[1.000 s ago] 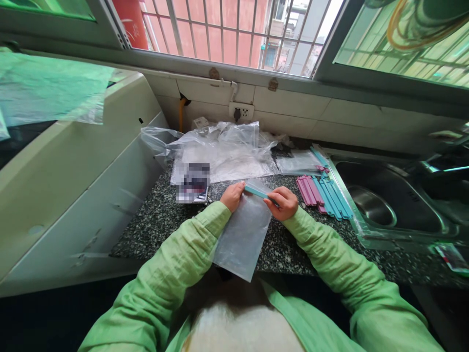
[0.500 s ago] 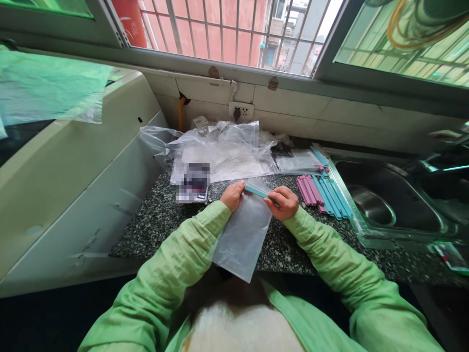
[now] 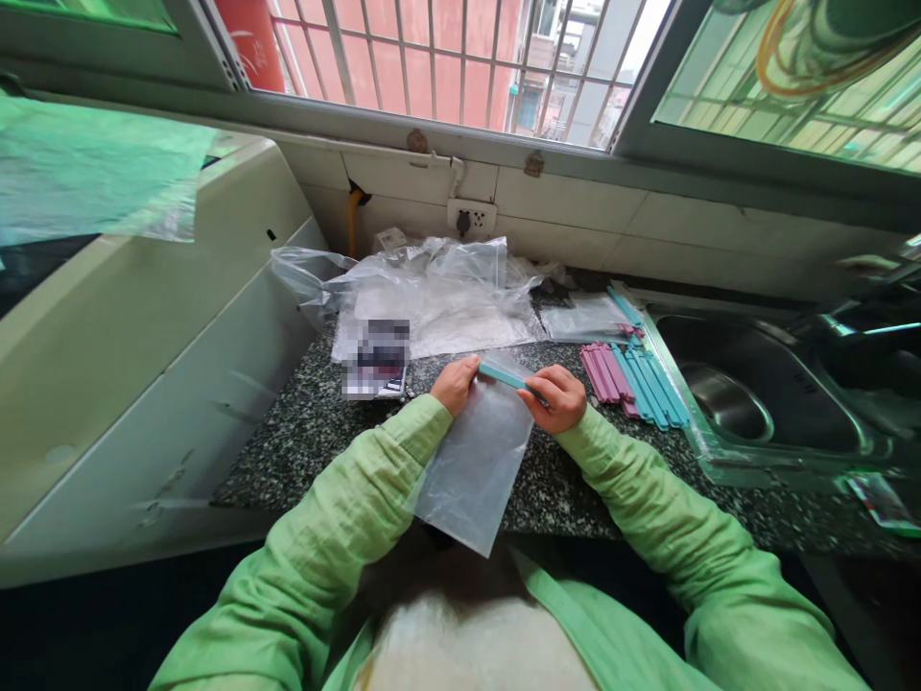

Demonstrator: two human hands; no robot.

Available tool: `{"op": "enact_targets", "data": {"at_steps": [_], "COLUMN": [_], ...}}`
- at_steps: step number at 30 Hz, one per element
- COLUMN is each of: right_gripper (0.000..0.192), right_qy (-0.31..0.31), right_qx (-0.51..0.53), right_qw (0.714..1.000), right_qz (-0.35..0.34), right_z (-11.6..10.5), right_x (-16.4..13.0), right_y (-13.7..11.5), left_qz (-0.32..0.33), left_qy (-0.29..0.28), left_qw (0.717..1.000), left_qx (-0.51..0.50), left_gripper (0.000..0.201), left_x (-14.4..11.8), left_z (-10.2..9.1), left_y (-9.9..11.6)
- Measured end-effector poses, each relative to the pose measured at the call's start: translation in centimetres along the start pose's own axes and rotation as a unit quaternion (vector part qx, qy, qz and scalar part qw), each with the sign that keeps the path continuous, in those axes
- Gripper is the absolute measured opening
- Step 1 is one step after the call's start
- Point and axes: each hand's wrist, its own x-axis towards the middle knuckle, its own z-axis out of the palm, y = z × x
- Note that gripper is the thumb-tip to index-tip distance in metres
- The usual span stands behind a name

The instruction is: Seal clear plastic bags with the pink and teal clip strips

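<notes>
A person in light green sleeves works at a speckled dark granite surface beneath a barred window, both hands meeting over a clear, thin plastic bag that lies flat near the front edge, its lower end hanging slightly past it. Across the bag's top runs a slim teal plastic sealing strip. The left hand pinches the strip's left end, fingers curled closed around it; the right hand holds the right end in a closed pinch, thumb and fingers pressed over strip and bag mouth together.

The bag looks feather-light, limp and slick, likely to slide or crumple if taken by its middle; the strip seems the stiffer part, so the firmest hold is judged to be at the strip's two ends, where the hands now sit.

Just right of the right hand lies a row of loose pink plastic strips beside a row of teal plastic strips, both close to the rim of a stainless steel sink. Behind the hands, a heap of crumpled clear plastic packaging spreads toward the tiled wall, below a white wall socket. A smaller flat clear packet rests behind the pink strips.
</notes>
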Motion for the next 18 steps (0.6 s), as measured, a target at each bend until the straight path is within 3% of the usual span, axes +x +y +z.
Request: {"op": "enact_targets", "data": {"at_steps": [10,18], "right_gripper": [0.007,0.007], "right_qy": [0.003,0.008], "right_qx": [-0.001,0.005], "right_qw": [1.000,1.000], "right_qz": [-0.001,0.003], "right_z": [0.0,0.2], "right_x": [0.0,-0.1], "right_y": [0.0,0.2], "left_qz": [0.001,-0.030], "left_qy": [0.001,0.022], "left_qw": [0.999,0.994], "left_qx": [-0.036,-0.105], "left_gripper": [0.044,0.041], "left_x": [0.1,0.6], "left_z": [0.1,0.8], "left_y": [-0.2,-1.9]}}
